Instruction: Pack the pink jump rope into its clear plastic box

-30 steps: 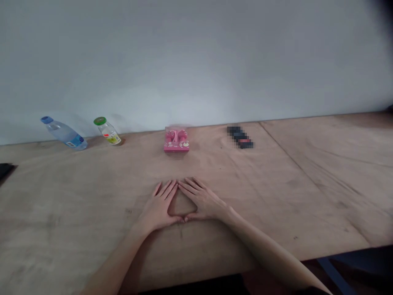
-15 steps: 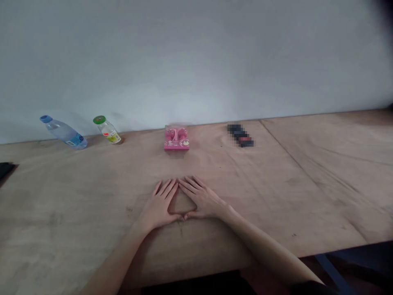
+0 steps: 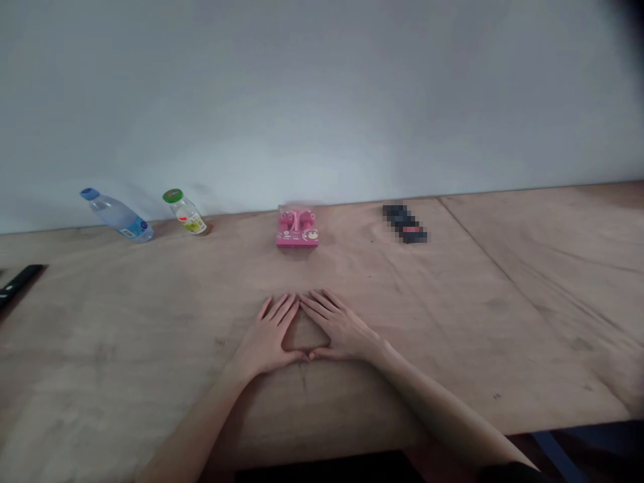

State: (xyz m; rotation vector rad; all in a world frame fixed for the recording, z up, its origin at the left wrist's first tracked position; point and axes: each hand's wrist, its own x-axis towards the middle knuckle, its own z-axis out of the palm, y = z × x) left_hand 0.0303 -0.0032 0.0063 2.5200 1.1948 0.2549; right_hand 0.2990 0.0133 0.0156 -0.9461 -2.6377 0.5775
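My left hand (image 3: 272, 335) lies flat on the wooden table (image 3: 151, 349), fingers spread and holding nothing. Beside it, my right hand (image 3: 342, 329) rests palm down the same way. Thumb tips and index fingertips of both hands meet, framing a triangle of bare wood. Straight beyond the fingertips sits a pink package (image 3: 297, 228) with a clear top and pink rounded pieces inside. Neither hand touches it.
Toward the back left stand a clear plastic bottle (image 3: 118, 216) with a blue cap and a glass jar (image 3: 186, 213) with a green lid. A pixelated dark object (image 3: 404, 223) lies back right. At the left edge is a black object (image 3: 20, 285). A pale wall (image 3: 322, 100) rises behind.
The whole view has shifted slightly, so everything appears a little further right and more of the black object at the left shows. Both hands keep their pose on the table.
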